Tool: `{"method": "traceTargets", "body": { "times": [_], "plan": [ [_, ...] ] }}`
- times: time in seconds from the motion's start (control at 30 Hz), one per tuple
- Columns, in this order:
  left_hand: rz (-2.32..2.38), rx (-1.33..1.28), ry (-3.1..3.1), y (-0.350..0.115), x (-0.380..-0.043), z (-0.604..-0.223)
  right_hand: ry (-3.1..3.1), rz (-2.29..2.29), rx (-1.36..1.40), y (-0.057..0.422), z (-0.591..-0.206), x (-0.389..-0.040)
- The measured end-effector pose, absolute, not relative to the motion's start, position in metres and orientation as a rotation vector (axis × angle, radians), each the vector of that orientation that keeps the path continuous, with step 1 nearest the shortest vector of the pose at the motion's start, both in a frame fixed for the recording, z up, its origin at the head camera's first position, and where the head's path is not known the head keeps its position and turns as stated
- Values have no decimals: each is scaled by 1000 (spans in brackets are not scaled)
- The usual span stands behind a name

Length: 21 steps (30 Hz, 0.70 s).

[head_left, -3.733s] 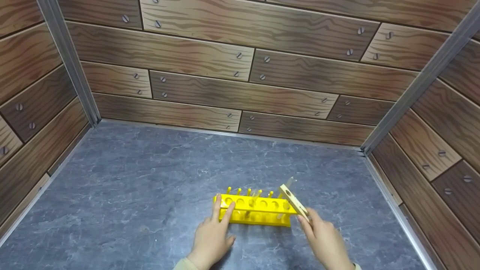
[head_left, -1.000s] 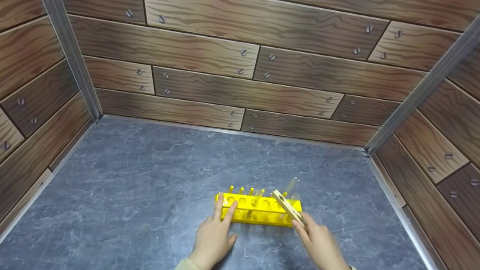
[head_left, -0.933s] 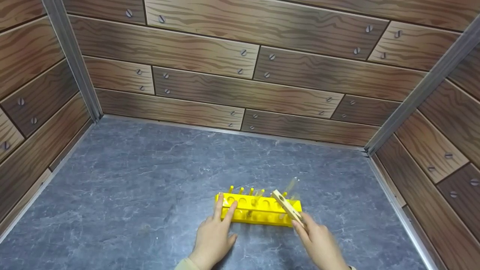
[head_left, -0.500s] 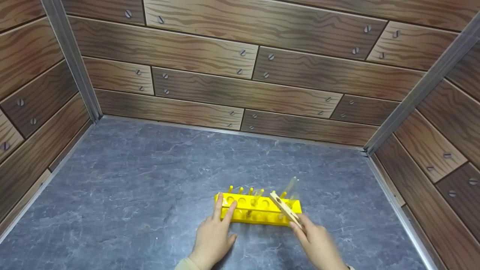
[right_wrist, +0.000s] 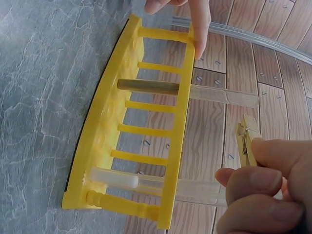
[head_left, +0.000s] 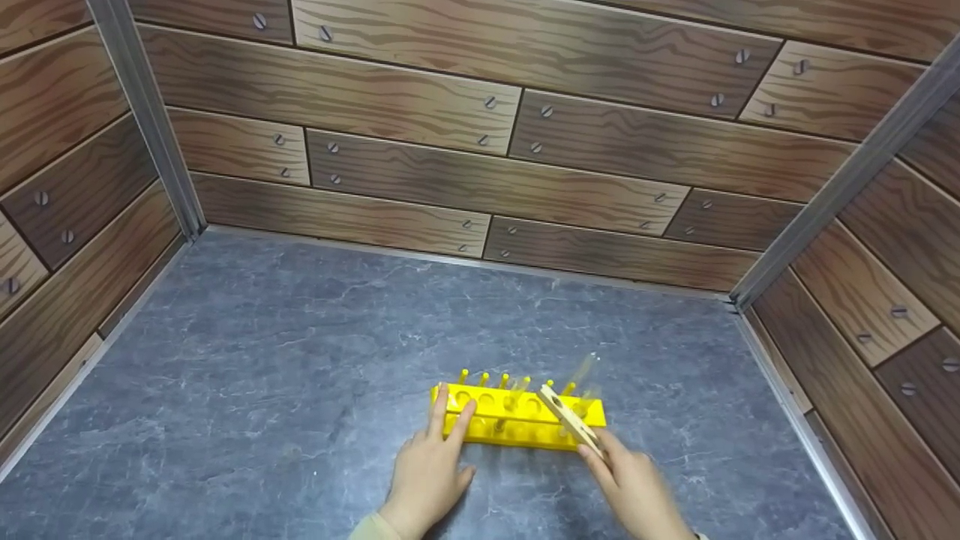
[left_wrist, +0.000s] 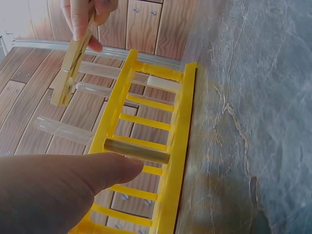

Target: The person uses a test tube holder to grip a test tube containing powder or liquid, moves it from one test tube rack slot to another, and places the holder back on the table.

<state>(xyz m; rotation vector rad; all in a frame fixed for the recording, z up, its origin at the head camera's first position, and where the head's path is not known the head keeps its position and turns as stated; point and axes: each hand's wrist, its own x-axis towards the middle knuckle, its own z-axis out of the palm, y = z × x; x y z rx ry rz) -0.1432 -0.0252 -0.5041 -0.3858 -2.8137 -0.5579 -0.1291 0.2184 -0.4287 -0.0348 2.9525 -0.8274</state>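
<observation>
A yellow test tube rack stands upright. My left hand rests two straight fingers on its left end, with the thumb stretched out before it in the left wrist view. My right hand pinches a wooden test tube clamp by its near end. The clamp overlaps the rack's right part in the head view; its jaws hold no tube. A test tube with brownish contents sits in a middle hole. At the right end is a test tube with white contents, and another clear tube stands close by.
Yellow drying pegs rise along the rack's back edge. The rack stands on a grey marbled tabletop. Wood-patterned panels with metal corner strips enclose it at the back and both sides.
Several seconds ago the clamp overlapped the tube at the right end; it has shifted left with my right hand, and that tube stands apart from it. My left hand has stayed on the rack.
</observation>
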Motion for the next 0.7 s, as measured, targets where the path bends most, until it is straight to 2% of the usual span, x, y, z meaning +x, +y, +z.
{"method": "traceTargets", "body": {
  "times": [0.7],
  "plan": [
    [-584, -396, -2786, -26, -142, -504, 2945, -874, -56, 219, -429, -130]
  ]
}}
